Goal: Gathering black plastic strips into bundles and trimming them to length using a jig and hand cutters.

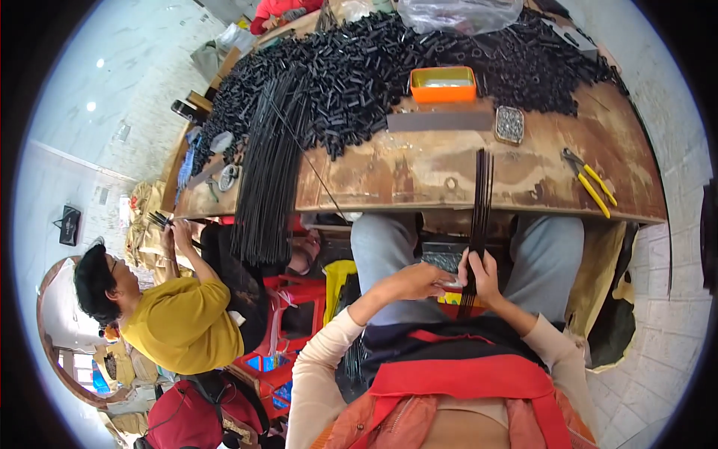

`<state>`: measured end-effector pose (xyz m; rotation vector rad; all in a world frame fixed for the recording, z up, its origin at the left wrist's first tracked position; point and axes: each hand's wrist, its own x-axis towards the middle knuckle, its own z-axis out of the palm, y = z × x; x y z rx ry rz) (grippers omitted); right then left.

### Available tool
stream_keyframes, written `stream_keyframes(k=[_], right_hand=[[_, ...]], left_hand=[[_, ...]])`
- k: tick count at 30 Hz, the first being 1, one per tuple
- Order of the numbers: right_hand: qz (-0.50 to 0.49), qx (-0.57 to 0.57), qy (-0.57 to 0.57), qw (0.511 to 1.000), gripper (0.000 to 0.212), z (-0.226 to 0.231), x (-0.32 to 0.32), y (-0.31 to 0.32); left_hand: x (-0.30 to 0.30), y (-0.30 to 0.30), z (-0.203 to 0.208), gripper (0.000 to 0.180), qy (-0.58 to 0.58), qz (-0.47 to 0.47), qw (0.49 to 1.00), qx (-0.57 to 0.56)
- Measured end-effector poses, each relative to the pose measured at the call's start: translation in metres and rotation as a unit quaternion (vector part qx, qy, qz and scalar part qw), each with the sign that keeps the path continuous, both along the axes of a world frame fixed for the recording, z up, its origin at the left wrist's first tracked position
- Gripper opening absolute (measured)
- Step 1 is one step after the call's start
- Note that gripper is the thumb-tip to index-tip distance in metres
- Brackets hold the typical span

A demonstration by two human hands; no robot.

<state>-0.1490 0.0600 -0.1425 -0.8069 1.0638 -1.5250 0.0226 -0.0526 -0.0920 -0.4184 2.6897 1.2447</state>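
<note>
Upright above my lap, a small bundle of thin black rods (482, 196) is gripped by my right hand (485, 278), its upper ends reaching over the table's front edge. My left hand (419, 282) is beside it, fingers bent and drawn together close to the lower part of the rods. What those fingers pinch is too small to make out. Between my knees, below the hands, is a container of small greyish pieces (443, 261). Something yellow and red (451, 298) shows partly under my hands.
Black tubular pieces (351, 75) are heaped across the wooden table (419, 168). Long black rods (271, 172) overhang its front edge. An orange box (443, 91), a tray of metal bits (509, 124) and yellow-handled pliers (588, 183) lie there. A co-worker in yellow (183, 322) sits left.
</note>
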Motion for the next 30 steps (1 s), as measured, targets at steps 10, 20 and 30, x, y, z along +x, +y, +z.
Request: stream_keyframes(k=[10, 20, 30], right_hand=[[-0.067, -0.016, -0.011, 0.998, 0.007, 0.071, -0.018, -0.049], [-0.07, 0.026, -0.007, 0.997, 0.007, 0.06, -0.024, -0.043], [-0.086, 0.004, -0.005, 0.996, 0.007, 0.061, -0.027, -0.045]], left_hand=[[-0.077, -0.232, 0.092, 0.014, 0.278, 0.242, 0.852, -0.371], [-0.131, -0.307, 0.07, 0.023, 0.013, 0.244, 0.858, -0.452], [-0.041, -0.285, 0.131, 0.05, 0.221, 0.481, 0.764, 0.368]])
